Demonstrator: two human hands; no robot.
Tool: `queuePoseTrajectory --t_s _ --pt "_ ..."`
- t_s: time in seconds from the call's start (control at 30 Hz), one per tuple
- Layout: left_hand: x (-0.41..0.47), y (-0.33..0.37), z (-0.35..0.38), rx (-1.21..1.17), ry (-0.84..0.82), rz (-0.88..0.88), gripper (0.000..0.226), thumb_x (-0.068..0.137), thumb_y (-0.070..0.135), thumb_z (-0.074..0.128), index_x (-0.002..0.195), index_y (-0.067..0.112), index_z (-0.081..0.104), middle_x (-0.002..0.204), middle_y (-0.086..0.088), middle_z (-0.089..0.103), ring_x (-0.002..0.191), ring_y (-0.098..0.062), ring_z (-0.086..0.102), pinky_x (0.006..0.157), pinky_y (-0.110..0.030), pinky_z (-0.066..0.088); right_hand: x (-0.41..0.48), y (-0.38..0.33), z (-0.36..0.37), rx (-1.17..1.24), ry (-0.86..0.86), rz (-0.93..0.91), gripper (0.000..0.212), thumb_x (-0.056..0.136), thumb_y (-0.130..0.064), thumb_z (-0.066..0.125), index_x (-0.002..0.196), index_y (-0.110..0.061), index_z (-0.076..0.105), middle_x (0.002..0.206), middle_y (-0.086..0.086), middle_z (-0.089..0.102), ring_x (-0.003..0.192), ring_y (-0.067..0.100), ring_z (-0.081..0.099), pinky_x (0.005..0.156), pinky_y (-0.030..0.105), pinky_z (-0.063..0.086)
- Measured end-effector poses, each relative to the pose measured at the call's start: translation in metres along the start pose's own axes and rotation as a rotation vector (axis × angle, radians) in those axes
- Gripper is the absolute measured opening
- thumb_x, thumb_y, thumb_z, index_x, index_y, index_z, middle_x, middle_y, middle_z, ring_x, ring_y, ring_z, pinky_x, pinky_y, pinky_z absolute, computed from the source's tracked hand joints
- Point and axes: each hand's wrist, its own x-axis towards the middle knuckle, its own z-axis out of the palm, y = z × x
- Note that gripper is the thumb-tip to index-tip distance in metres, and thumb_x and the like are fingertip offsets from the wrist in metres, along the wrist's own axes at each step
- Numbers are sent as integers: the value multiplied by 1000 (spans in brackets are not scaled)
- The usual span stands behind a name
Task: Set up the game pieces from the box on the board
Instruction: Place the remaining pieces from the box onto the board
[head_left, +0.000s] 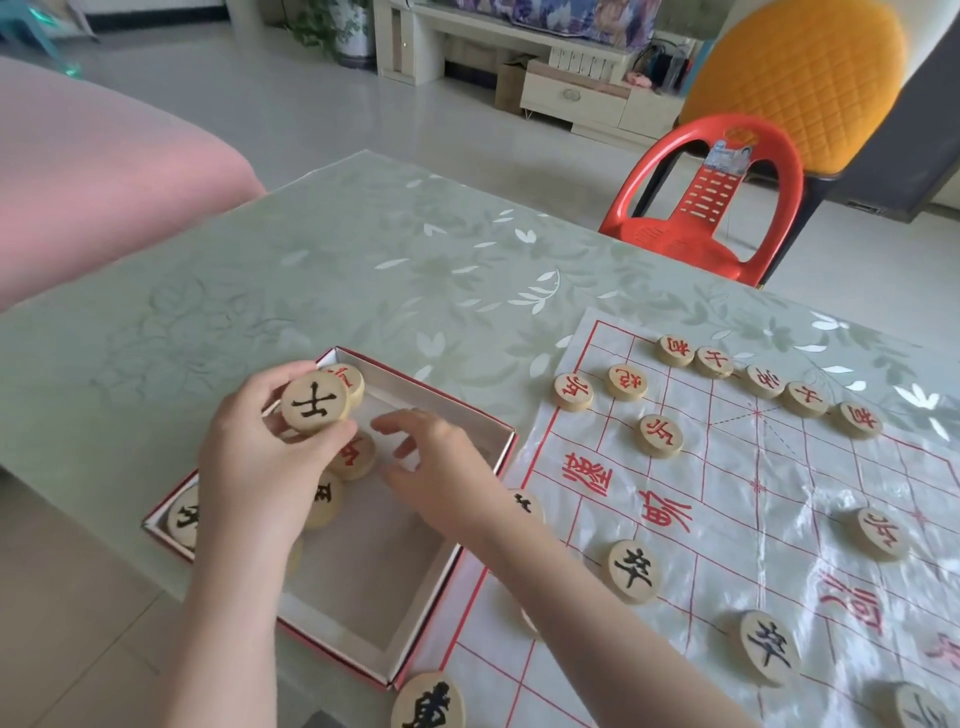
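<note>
**Piece held over the box**

The left hand (260, 457) grips a round wooden piece with a black character (314, 402) above the shallow red-edged cardboard box (441, 402). The right hand (431, 462) hovers beside it, fingers loose.

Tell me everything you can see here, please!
Table: one, pale green, underneath everything.
Box: one, red and white, left of the board.
Board: one, white with red lines, right side.
Red-lettered pieces: nine, tan, mostly the board's far part.
Black-lettered pieces: several, tan, board's near part.
Boxed pieces: several, tan, partly hidden.
Red chair: one, red, beyond the table.
Left hand: one, grips a black-lettered piece over the box.
Right hand: one, open, reaches into the box.
</note>
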Motion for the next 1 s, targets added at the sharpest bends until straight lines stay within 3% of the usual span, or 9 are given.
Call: queuePoseTrajectory --t_s 0.07,0.13,0.23,0.4,0.53,0.67,0.83,0.9,1.0 --pt "2 2 -5 -14 28 2 50 67 4 76 109 27 62 105 4 66 90 -11 63 76 -20 49 16 -1 15 -60 -25 -27 47 80 -2 54 126 -11 53 120 12 57 110 29 52 92 30 39" --pt "4 3 -9 -26 50 -8 51 68 5 76 111 28 61 105 5 66 89 -8 63 81 -29 51 24 -1 26 -114 -34 -49 48 79 -7 58 127 -11 53 120 15 54 113 33 44 96 32 35" --pt "6 3 -10 -51 49 -12 52 68 4 75 112 29 61 104 6 66 87 -3 62 79 -29 50 25 3 33 -162 -34 -80 50 78 -12 61 128 -11 52 120 15 50 112 33 39 99 34 34" --pt "6 4 -3 -85 -27 11 51 68 1 74 107 31 61 99 10 67 89 -5 64 73 -15 49 9 2 19 -54 118 -94 44 76 -16 68 117 -8 54 112 9 55 104 24 47 89 24 38" --pt "3 5 9 -102 -114 24 51 68 1 75 104 34 61 95 12 68 85 -5 65 79 -22 51 -23 1 -17 213 272 -8 46 71 -16 75 113 -18 55 108 -4 56 85 0 49 74 5 37" --pt "-5 12 30 -94 -210 69 52 67 1 76 99 39 60 95 9 68 83 -3 65 69 -6 49 -59 9 -47 257 350 45 47 73 -13 74 114 -22 55 107 -5 57 80 3 52 70 8 43" --pt "-25 26 53 -71 -311 100 53 65 4 78 103 37 61 96 16 67 77 8 63 70 -7 48 -98 28 -69 269 421 141 45 73 -15 76 110 -27 55 105 -8 59 85 8 56 75 17 49" --pt "-33 31 62 -61 -348 115 52 65 5 78 104 35 61 95 16 67 79 8 62 69 -2 46 -112 36 -78 251 441 173 45 73 -16 76 110 -29 55 104 -10 59 86 6 56 76 16 49" --pt "-46 37 76 -46 -407 140 52 65 6 78 105 35 61 95 12 68 80 2 65 71 -10 48 -129 52 -93 238 466 225 45 73 -18 76 110 -31 55 105 -11 59 86 7 57 78 19 50"
